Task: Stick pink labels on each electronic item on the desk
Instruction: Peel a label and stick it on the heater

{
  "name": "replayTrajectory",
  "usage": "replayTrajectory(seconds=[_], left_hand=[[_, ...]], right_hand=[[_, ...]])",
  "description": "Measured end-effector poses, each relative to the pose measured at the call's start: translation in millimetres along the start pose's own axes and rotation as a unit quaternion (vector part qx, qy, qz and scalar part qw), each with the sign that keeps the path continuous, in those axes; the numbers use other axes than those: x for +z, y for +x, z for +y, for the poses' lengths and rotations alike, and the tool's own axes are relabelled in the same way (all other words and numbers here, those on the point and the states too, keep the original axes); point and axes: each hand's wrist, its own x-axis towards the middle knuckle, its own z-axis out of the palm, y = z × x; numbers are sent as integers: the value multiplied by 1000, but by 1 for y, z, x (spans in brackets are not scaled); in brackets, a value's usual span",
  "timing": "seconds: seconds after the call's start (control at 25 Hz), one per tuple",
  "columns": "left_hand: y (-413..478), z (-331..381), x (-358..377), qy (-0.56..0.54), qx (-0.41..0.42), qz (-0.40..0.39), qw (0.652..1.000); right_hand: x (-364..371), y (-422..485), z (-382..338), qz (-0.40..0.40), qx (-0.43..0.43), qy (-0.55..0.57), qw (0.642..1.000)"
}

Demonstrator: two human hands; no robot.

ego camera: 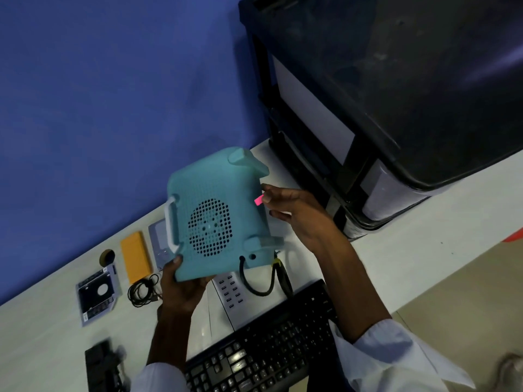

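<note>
Bringing a pink label (258,200) to the teal fan (216,215)

The label is pinched in the right hand (285,206) grip, the fan's right edge lying just leftward; its lower corner is clasped by the left hand (181,284).

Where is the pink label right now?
In the head view, the pink label sits centre-frame, at the right hand's fingertips, against the teal device's right edge.

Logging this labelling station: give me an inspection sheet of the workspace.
Surface: white desk, crowded at left.
Job's things: teal device held up off the desk; pink label at its side edge.
Clutter: orange block, drive caddy, black keyboard.
Grippers: left hand grips the device's lower corner; right hand fingers pinch the label.
Cables: black cord hangs from the device; coiled cable.
Surroundings: blue wall, black printer.
</note>
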Motion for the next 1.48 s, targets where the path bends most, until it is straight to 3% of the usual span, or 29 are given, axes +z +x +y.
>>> replayTrajectory(seconds=[0.36, 0.64, 0.76, 0.92, 1.08, 1.36, 1.48], left_hand=[[5, -12, -13, 4, -51, 1, 999], [10, -5, -19, -45, -98, -40, 993], [10, -4, -14, -24, -73, -31, 997], [7, -3, 5, 99, -27, 30, 994], [6, -1, 20, 149, 18, 88, 985], [15, -11, 85, 280, 97, 263, 918], [22, -20, 110, 311, 160, 294, 890]], right_hand=[[0, -1, -1, -7, -52, -80, 995], [13, 1, 5, 69, -63, -42, 995], [12, 1, 14, 69, -41, -40, 996], [3, -6, 29, 6, -18, -28, 999], [-5, -14, 41, 29, 11, 7, 999], [-3, 7, 82, 111, 49, 39, 992], [-15, 21, 91, 74, 79, 94, 990]])
